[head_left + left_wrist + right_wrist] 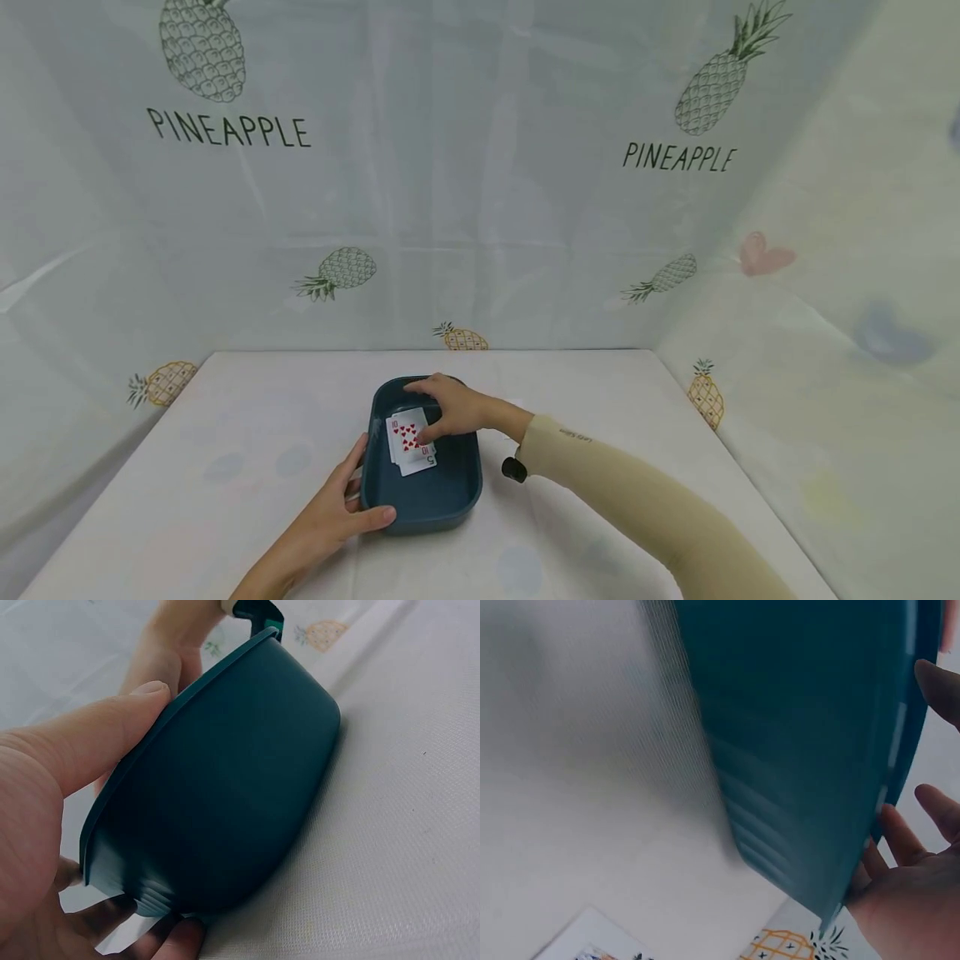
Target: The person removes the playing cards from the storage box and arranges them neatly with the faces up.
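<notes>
A dark teal plastic basin (pixel 423 497) stands on the white-covered table. Inside it lies a small stack of playing cards (pixel 410 461), with a ten of hearts on top and the corner of a five showing beneath. My left hand (pixel 337 500) grips the basin's near left side, thumb on the rim and fingers against the outer wall. Over the basin's far right part reaches my right hand (pixel 459 408), fingers spread toward the far rim. Its thumb overlaps the ten of hearts in the head view. In the right wrist view the fingers (pixel 904 836) are spread at the rim.
A card (pixel 592 941), partly cut off, lies on the table beside the basin in the right wrist view. Pineapple-printed cloth walls (pixel 465 208) rise behind the table (pixel 585 533) and at both sides. A dark wrist device (pixel 514 470) hangs below the right sleeve.
</notes>
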The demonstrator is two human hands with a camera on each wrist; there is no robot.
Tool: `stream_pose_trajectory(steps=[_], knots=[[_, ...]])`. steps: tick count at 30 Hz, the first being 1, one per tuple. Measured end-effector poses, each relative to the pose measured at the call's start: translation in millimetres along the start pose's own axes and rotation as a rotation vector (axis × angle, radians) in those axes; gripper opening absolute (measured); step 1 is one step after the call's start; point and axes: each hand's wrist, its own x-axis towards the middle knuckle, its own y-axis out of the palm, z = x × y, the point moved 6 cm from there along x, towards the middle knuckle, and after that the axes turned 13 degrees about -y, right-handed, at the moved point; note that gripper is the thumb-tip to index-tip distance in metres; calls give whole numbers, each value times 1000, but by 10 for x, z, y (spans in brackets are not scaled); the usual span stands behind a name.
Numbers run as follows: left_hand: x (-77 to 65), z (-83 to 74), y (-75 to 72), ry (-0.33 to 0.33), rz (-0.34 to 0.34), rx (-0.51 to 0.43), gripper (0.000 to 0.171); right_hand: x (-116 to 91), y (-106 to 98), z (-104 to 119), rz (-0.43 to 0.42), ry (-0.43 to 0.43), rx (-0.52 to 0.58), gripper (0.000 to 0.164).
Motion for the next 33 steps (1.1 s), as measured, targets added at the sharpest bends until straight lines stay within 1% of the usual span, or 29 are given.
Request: stream_pose_trajectory(steps=[13,22,27,33], knots=[[-17,-25,-7,22,18,-3,117,68,171,-6,16,-13,12,87],[-11,-7,-5,26,71,-33,116,142,279,-67,47,21,-62,88],[-5,-6,-9,18,52,-31,115,195,324,-101,63,52,-112,88],[6,9,-10,7,33,-35,115,220,366,-128,83,96,-144,89]])
